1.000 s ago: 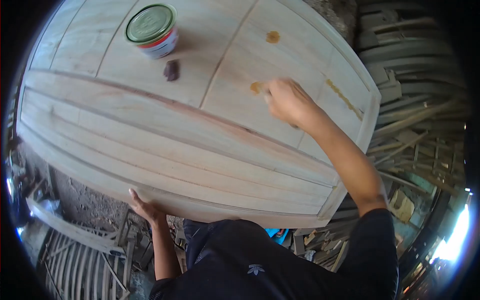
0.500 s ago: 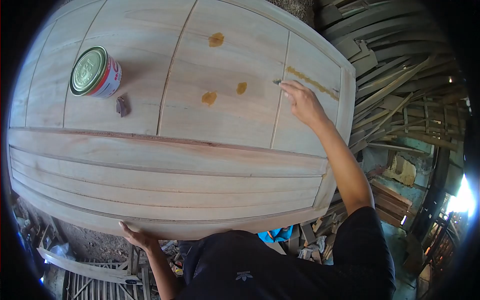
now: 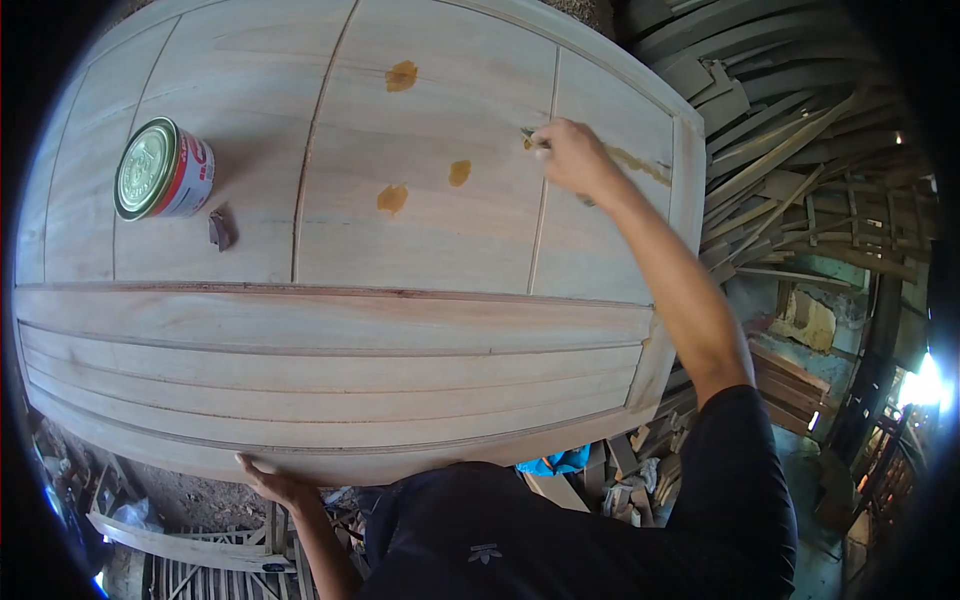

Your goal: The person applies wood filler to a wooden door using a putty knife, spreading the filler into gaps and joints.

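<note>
A large pale wooden door (image 3: 420, 250) with grooved panels lies across the view. My right hand (image 3: 572, 158) is closed around a small putty knife (image 3: 528, 136), whose dark tip is near a groove; most of the tool is hidden in my fingers. Under and beside this hand runs a strip of yellow-brown putty (image 3: 640, 166). Three putty patches (image 3: 459, 173) mark the middle panel. At the door's near edge, my left hand (image 3: 272, 485) grips the rim, its other fingers hidden below. Farther left stand a tin can (image 3: 165, 170) with a metal lid and a crumpled dark scrap (image 3: 219, 230).
Stacked wooden strips (image 3: 800, 130) crowd the right side beyond the door. Wood offcuts (image 3: 625, 470) and a blue bag (image 3: 555, 463) lie below its near edge. A slatted wooden frame (image 3: 200, 550) sits at the lower left.
My right hand has moved left and up, and the knife tip now sits near the strip's left end, with putty at it. The view has shifted slightly; my left hand stays at the edge.
</note>
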`<move>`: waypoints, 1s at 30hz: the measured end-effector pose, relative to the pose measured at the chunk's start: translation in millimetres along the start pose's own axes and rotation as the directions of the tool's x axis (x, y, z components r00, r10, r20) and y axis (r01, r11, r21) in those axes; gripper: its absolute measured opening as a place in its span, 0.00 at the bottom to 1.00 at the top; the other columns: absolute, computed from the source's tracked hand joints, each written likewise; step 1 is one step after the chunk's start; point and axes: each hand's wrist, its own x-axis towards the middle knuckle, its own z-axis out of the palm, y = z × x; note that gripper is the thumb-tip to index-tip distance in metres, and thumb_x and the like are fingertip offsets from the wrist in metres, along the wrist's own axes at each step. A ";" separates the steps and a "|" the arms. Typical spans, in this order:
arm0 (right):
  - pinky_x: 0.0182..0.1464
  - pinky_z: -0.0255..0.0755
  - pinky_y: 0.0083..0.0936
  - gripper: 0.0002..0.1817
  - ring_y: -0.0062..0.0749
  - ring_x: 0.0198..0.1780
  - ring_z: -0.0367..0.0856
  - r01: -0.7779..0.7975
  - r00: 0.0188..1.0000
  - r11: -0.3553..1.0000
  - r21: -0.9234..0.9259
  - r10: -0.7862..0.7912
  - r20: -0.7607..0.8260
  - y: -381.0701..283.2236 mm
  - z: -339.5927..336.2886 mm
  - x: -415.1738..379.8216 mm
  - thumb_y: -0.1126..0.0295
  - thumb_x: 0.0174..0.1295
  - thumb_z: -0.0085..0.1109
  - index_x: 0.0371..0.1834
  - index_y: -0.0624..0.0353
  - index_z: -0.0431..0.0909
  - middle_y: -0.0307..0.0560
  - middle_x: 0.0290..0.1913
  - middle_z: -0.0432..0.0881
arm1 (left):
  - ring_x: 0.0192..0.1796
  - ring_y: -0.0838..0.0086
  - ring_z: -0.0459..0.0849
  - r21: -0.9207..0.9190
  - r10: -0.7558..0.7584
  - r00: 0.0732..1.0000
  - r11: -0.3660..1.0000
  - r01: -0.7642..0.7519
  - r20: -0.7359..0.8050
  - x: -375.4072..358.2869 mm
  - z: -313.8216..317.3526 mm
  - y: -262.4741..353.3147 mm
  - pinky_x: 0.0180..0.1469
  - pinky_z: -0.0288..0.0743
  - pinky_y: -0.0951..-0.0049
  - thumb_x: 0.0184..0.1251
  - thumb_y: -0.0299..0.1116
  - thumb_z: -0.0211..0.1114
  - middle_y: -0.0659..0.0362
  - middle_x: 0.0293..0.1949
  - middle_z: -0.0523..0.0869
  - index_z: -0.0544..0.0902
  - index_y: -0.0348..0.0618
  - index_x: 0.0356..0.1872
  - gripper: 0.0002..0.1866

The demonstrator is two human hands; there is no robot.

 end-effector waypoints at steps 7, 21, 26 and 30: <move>0.61 0.77 0.41 0.15 0.57 0.53 0.86 0.059 0.969 0.997 0.058 -0.071 0.235 18.4 -35.6 -4.7 0.76 0.60 0.63 0.49 0.66 0.87 0.66 0.47 0.87 | 0.73 0.50 0.69 -0.044 0.001 1.000 0.999 0.000 0.027 18.6 -16.8 -12.6 0.74 0.64 0.47 0.69 0.64 0.64 0.44 0.74 0.67 0.61 0.35 0.78 0.49; 0.58 0.79 0.41 0.13 0.59 0.51 0.87 -0.047 0.992 0.996 -0.080 0.056 0.117 -9.7 -7.9 11.0 0.74 0.59 0.64 0.45 0.66 0.88 0.66 0.43 0.88 | 0.71 0.53 0.70 -0.165 -0.029 0.996 0.985 0.044 0.089 28.2 -24.5 -20.6 0.73 0.65 0.49 0.73 0.61 0.60 0.46 0.71 0.70 0.64 0.33 0.75 0.44; 0.60 0.77 0.39 0.13 0.57 0.53 0.85 0.189 0.978 0.980 0.060 -0.193 0.081 24.2 -31.9 -0.4 0.78 0.61 0.61 0.49 0.68 0.86 0.60 0.49 0.87 | 0.72 0.53 0.69 -0.150 -0.029 0.998 0.988 0.039 0.063 27.0 -19.5 -18.4 0.74 0.64 0.48 0.73 0.61 0.60 0.46 0.72 0.69 0.64 0.34 0.76 0.44; 0.61 0.76 0.40 0.13 0.56 0.56 0.84 0.092 0.985 0.994 0.053 -0.098 0.140 17.2 -5.1 -21.4 0.78 0.60 0.61 0.47 0.67 0.86 0.60 0.49 0.87 | 0.73 0.53 0.68 -0.144 -0.038 0.996 0.988 0.049 0.082 23.7 -20.9 -16.9 0.75 0.62 0.47 0.73 0.62 0.60 0.46 0.73 0.68 0.63 0.35 0.77 0.45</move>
